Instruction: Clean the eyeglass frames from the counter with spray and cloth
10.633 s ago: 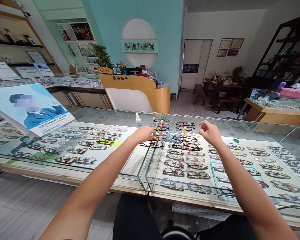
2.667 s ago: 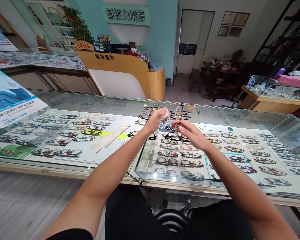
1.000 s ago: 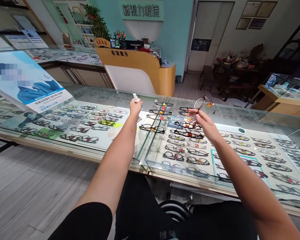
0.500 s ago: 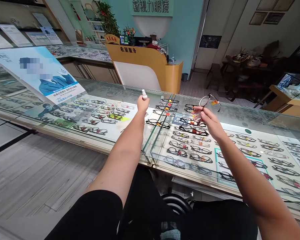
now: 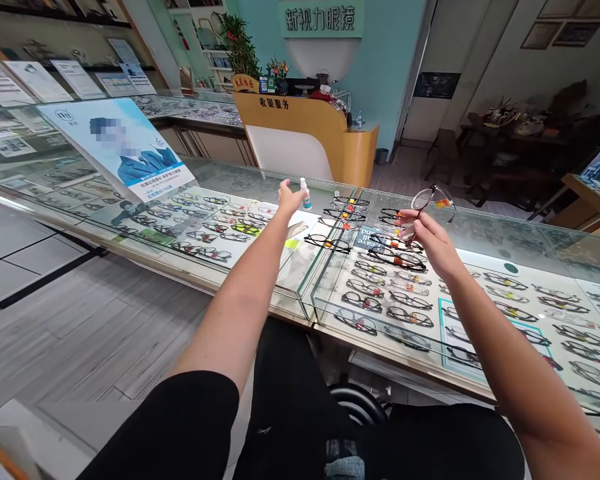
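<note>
A small white spray bottle [image 5: 306, 196] with a blue label stands upright on the glass counter. Right beside it is my left hand [image 5: 290, 198], fingers apart and no longer wrapped round it; whether the hand still touches the bottle I cannot tell. Between the fingers of my right hand [image 5: 433, 241] is a pair of eyeglasses [image 5: 424, 199] with dark rims and an orange tag, held up above the counter. Several dark-framed glasses [image 5: 343, 213] lie in a column on the glass left of that hand, and more dark frames [image 5: 396, 259] lie just below it.
The glass display case [image 5: 307, 293] runs across in front of me, with rows of glasses inside. A blue poster stand [image 5: 125, 150] rises on its left part. A pale folded piece [image 5: 297, 230] lies near my left forearm. Beyond stands a wooden cashier desk [image 5: 290, 117].
My left hand has let go of the spray bottle, which now stands on the glass. My right hand keeps hold of the eyeglasses. The whole view has shifted slightly left.
</note>
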Motion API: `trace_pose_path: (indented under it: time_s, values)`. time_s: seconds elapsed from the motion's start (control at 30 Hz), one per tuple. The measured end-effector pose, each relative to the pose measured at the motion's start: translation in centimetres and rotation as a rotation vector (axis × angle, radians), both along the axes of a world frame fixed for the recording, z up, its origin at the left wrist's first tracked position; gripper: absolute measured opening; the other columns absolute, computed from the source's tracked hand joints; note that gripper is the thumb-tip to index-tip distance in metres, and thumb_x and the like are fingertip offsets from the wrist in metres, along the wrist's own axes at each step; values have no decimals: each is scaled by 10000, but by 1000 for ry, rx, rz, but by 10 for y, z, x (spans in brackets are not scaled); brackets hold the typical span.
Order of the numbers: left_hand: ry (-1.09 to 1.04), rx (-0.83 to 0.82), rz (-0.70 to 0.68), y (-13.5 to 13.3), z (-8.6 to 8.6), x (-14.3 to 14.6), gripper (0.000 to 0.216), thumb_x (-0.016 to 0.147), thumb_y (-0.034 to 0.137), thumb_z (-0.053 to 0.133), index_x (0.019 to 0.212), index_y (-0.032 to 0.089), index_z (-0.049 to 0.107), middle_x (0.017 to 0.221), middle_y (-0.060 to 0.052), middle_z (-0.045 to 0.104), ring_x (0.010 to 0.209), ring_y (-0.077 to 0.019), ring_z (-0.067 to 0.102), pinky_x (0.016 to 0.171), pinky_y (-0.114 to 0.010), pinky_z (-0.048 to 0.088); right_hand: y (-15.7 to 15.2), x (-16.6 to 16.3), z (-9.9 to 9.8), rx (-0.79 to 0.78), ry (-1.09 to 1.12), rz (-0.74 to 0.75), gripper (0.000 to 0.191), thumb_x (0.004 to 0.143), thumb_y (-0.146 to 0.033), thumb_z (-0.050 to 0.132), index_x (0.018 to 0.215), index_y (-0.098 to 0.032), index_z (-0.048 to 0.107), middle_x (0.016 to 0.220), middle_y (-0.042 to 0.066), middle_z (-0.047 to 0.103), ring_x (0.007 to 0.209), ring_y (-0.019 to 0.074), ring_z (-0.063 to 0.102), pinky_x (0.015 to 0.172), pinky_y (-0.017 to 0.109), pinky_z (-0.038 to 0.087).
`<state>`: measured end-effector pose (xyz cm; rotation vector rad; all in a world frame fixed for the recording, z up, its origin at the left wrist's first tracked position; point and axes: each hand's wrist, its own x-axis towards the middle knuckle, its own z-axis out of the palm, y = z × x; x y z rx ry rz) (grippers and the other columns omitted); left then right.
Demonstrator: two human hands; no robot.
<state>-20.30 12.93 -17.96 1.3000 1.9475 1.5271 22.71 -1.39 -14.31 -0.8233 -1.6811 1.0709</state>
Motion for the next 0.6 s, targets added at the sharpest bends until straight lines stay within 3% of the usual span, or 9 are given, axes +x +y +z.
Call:
trace_pose_path:
  time_s: [0.07, 0.17, 0.27, 0.47, 0.6]
  values:
    - [60, -138, -8, -7, 13, -18, 536, 598, 185, 882, 1066, 213, 623, 1320, -190, 605, 1317, -389, 583, 1095, -479, 465, 0, 0, 0, 8, -9, -2, 435, 1062, -606, 605, 1364, -315, 720, 1322, 80, 785, 1023, 265, 747, 934, 453, 609]
    - [124, -394, -149, -19, 32, -42, 433, 486, 162, 948, 778, 232, 636, 957, -111, 684, 1050, -381, 698, 963, -462, 547, 0, 0, 0, 9, -5, 0, 435, 1060, -605, 610, 1359, -310, 722, 1315, 81, 785, 1021, 264, 743, 935, 451, 605]
    - [156, -618, -257, -29, 42, -51, 479, 380, 125, 1009, 645, 237, 626, 706, -77, 640, 863, -385, 729, 856, -474, 583, -1, -1, 1, -13, 20, 8, 433, 1052, -605, 635, 1355, -312, 729, 1311, 79, 779, 1022, 256, 728, 932, 436, 590]
    - [224, -775, -373, -40, 45, -41, 459, 391, 122, 1013, 582, 252, 616, 601, -52, 588, 832, -407, 765, 803, -481, 628, 0, -1, 1, -17, 20, 4, 473, 1036, -636, 650, 1356, -298, 729, 1302, 84, 775, 1013, 248, 721, 897, 414, 579]
    - [234, -786, -532, -44, 71, -36, 380, 378, 85, 947, 634, 228, 706, 629, -75, 652, 722, -364, 729, 700, -473, 625, 3, 1, 1, 4, 15, -9, 468, 1044, -631, 635, 1369, -305, 721, 1306, 79, 782, 1017, 249, 735, 919, 426, 588]
